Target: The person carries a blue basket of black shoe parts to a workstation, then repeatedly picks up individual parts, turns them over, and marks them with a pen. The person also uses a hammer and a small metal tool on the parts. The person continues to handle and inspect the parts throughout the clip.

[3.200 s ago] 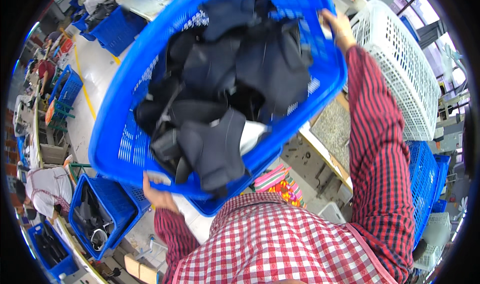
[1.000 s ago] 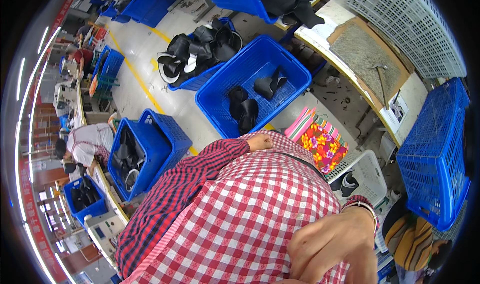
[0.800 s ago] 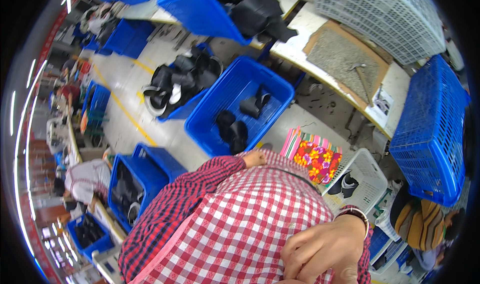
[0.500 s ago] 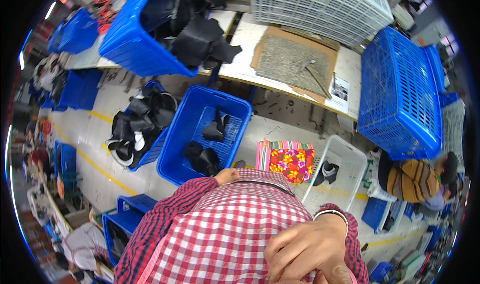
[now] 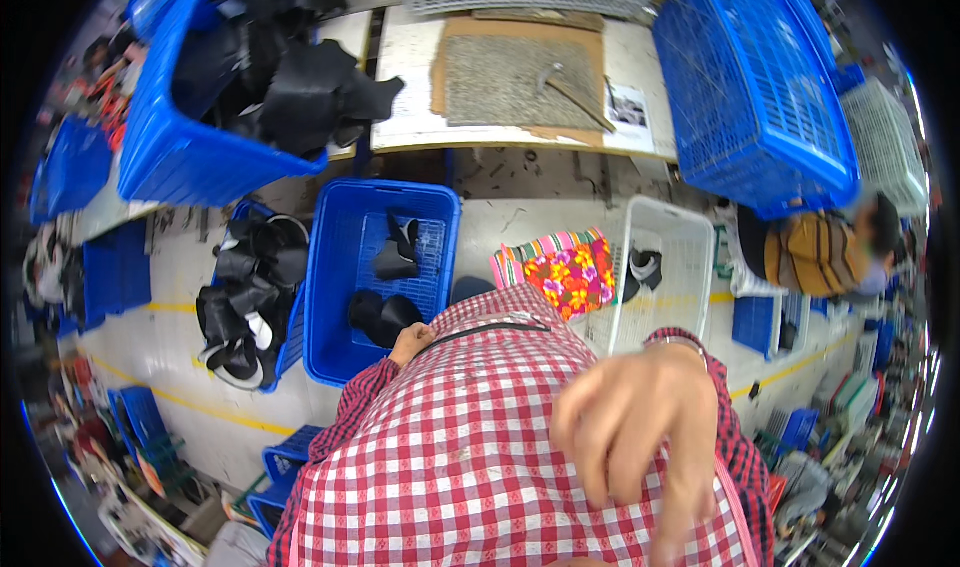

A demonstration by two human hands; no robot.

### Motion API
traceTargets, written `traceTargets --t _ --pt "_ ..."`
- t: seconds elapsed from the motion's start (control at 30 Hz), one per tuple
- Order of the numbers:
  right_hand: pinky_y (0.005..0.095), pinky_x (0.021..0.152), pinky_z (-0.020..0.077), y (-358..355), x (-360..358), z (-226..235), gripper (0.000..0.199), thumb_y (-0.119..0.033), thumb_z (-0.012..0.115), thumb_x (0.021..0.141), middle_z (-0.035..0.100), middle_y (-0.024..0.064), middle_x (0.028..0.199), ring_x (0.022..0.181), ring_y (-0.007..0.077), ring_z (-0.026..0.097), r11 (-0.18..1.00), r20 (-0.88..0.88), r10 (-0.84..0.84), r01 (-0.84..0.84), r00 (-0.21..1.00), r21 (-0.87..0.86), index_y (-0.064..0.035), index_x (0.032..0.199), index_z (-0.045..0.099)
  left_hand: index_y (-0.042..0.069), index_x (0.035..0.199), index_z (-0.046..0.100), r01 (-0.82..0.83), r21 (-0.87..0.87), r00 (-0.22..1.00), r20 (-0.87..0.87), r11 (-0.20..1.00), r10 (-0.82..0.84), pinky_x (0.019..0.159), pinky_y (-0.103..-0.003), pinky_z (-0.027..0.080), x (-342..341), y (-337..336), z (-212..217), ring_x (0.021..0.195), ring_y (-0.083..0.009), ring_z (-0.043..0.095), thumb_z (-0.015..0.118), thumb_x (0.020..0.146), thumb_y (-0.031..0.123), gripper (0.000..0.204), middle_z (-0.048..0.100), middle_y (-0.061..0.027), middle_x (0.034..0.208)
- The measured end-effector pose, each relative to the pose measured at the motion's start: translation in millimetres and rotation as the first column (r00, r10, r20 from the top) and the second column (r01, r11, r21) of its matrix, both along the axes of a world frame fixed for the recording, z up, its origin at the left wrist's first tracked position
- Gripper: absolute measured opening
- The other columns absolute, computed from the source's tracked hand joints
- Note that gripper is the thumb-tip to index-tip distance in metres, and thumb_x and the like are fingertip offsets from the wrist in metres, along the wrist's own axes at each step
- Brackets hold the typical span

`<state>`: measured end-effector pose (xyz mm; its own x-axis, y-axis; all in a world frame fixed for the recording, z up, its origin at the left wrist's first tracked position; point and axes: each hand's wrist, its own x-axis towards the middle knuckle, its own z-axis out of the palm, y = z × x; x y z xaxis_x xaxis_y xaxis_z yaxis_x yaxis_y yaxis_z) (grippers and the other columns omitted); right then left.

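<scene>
My right hand (image 5: 640, 432) is raised close in front of the checked apron (image 5: 470, 437), slightly blurred. Its fingers point downward, bent and apart, and nothing shows in them. At the apron's far left edge is my left hand (image 5: 411, 344), small and partly hidden, its fingers curled; what they hold, if anything, does not show. Just beyond it stands a blue crate (image 5: 318, 267) with a few black, leather-like pieces (image 5: 397, 252) inside. A flowered, striped cloth (image 5: 565, 275) lies to the right of that crate, beside a white crate (image 5: 705, 267) holding a black-and-white piece (image 5: 646, 269).
On the workbench (image 5: 410, 97) ahead, a hammer (image 5: 575, 97) rests on a rough grey board (image 5: 490, 82). A blue crate heaped with black pieces (image 5: 310, 97) tilts at its left; another blue crate (image 5: 750, 97) stands right. Another person (image 5: 815, 255) sits at the right.
My view has turned, so the bench and crates sit further left. My right hand has risen away from the apron with its fingers extended more. My left hand stays by the apron's edge.
</scene>
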<state>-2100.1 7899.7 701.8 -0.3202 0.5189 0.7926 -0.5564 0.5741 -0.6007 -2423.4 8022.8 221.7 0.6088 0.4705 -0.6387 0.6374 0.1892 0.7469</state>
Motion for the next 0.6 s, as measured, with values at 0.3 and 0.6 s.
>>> traceTargets --t 0.3,0.6 --pt "0.0299 0.094 0.0532 -88.9 93.3 -306.8 0.033 -0.017 0.065 0.101 0.072 0.0087 0.116 0.107 0.0142 0.067 -0.209 0.838 -0.190 0.813 0.512 -0.544 0.0010 0.129 0.065 -0.002 0.104 0.068 0.110 0.023 0.989 0.096 0.994 -0.112 0.072 -0.025 0.052 67.5 47.6 33.5 0.079 -0.0079 0.063 0.065 0.101 0.018 0.021 0.071 -0.0040 0.089" --pt "0.0397 0.086 0.0556 -247.1 181.5 -593.2 0.046 -0.042 0.081 0.082 0.075 0.0139 0.099 0.094 0.0282 0.072 -0.464 0.873 0.335 0.868 0.355 -0.175 -0.0103 0.114 0.073 0.001 0.109 0.066 0.237 0.287 0.962 0.067 0.928 -0.266 0.075 -0.028 0.054 267.4 180.6 81.3 0.081 -0.0150 0.065 0.067 0.097 0.014 0.018 0.067 -0.0033 0.091"
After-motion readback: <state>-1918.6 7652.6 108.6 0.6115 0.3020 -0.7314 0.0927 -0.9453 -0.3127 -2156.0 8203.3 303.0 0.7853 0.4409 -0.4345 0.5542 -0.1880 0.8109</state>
